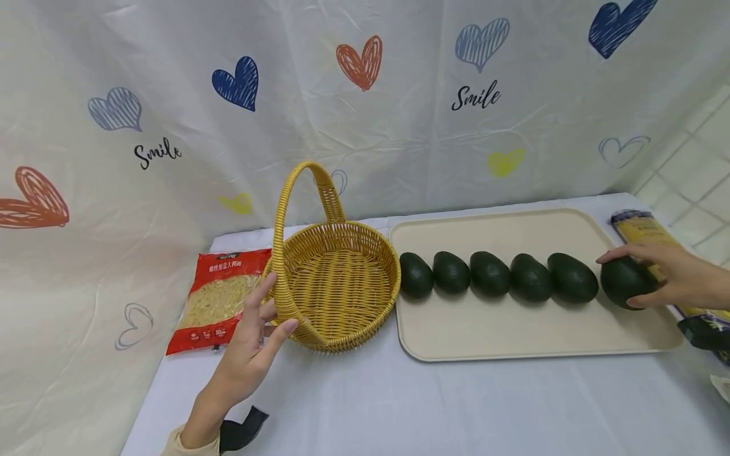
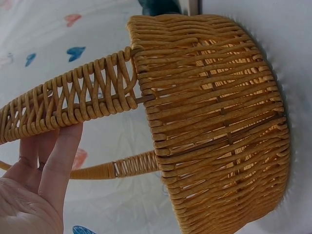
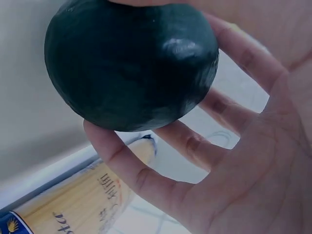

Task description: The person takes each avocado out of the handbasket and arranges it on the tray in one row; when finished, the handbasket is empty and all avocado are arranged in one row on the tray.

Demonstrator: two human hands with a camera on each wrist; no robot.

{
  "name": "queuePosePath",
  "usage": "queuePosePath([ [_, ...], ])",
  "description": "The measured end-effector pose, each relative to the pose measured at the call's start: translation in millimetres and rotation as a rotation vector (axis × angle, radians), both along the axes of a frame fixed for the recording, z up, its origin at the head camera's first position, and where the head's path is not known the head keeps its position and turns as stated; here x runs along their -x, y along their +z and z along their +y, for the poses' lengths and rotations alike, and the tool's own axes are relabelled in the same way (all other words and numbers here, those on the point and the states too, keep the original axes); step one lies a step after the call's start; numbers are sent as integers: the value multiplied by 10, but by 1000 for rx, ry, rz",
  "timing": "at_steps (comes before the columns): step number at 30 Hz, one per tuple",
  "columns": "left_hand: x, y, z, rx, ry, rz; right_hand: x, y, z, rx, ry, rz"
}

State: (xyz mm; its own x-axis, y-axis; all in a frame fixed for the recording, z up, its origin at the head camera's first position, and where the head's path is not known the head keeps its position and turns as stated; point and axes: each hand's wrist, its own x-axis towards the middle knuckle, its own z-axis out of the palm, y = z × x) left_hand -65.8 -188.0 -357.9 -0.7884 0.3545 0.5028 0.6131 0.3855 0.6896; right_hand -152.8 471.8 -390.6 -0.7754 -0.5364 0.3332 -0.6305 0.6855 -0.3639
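A yellow wicker basket (image 1: pixel 342 335) with a tall arched handle stands left of centre. My left hand (image 1: pixel 248 345) holds the foot of that handle, thumb in front; in the left wrist view the fingers (image 2: pixel 61 161) pass behind it and their tips are hidden. Inside the basket only the woven bottom shows. At the right end of a beige tray (image 1: pixel 513 332), my right hand (image 1: pixel 673 275) grips a dark green avocado (image 1: pixel 624 282), which fills much of the right wrist view. Several more avocados (image 1: pixel 490 274) lie in a row along the tray.
A red bag of pasta (image 1: pixel 219 304) lies left of the basket, partly behind my left hand. Beyond the tray's right edge is a yellow pasta pack (image 1: pixel 644 229), partly covered by my right arm. A white cloth with printed hearts (image 1: pixel 365 139) hangs behind the table.
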Motion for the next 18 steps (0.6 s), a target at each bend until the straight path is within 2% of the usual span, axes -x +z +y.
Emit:
queuePosePath([
  [4,3,0,0,2,2,6,7,-33,-3,16,10,6],
  [18,2,2,-1,21,17,12,55,-25,24,12,-83,-55],
])
